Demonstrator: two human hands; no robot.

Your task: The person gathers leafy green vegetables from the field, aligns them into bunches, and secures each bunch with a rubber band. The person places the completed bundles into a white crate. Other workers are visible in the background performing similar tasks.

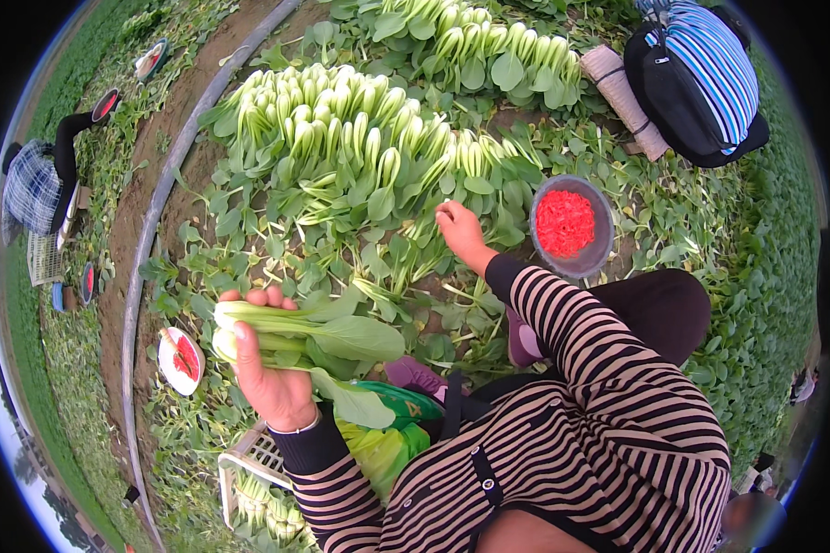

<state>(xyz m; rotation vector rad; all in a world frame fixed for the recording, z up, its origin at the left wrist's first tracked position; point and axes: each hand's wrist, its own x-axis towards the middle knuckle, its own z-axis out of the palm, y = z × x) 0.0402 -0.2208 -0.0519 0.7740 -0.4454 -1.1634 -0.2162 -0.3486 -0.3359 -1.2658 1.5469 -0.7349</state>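
You worked in an open vegetable field (92, 369): growing greens (765, 258) stood at three o'clock, laid-out greens (341, 115) at twelve, bare soil (157, 129) at ten.

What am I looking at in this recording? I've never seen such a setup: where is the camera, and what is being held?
There is no machine: these are a person's bare hands. The picture comes from a wide fisheye camera worn on the head, looking down, so straight edges bend near the rim. The left hand holds a bunch of bok choy. The right hand reaches out by loose leaves; whether it grips anything is unclear. On the ground lie a heap of cut bok choy, a grey bowl of red strips and a white crate holding more greens.
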